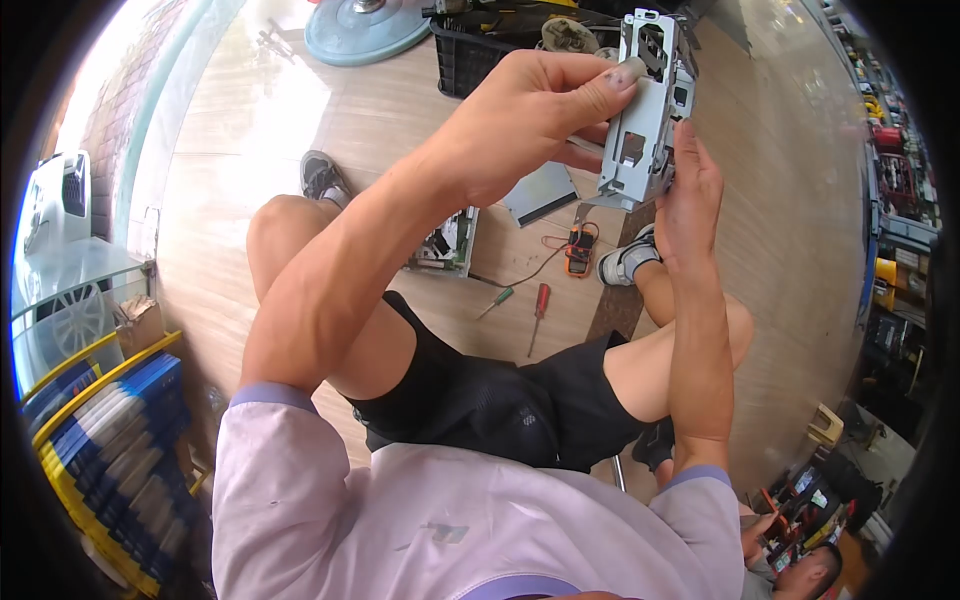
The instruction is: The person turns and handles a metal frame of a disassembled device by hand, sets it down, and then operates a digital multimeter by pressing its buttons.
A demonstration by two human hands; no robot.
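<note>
The metal frame [650,108] is pinched by the left hand [530,118]; the right hand [692,208] is laid alongside, its grip unclear. Steady support without bending pressure is advised.

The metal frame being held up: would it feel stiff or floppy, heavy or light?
The metal frame is probably stiff: its folded sides make a boxy shape. It may be light for its size, with so much cut away. Its smooth-looking surface might be slightly slippery.

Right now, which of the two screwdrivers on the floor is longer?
The red-handled screwdriver; the green-handled one beside it is visibly shorter.
</note>
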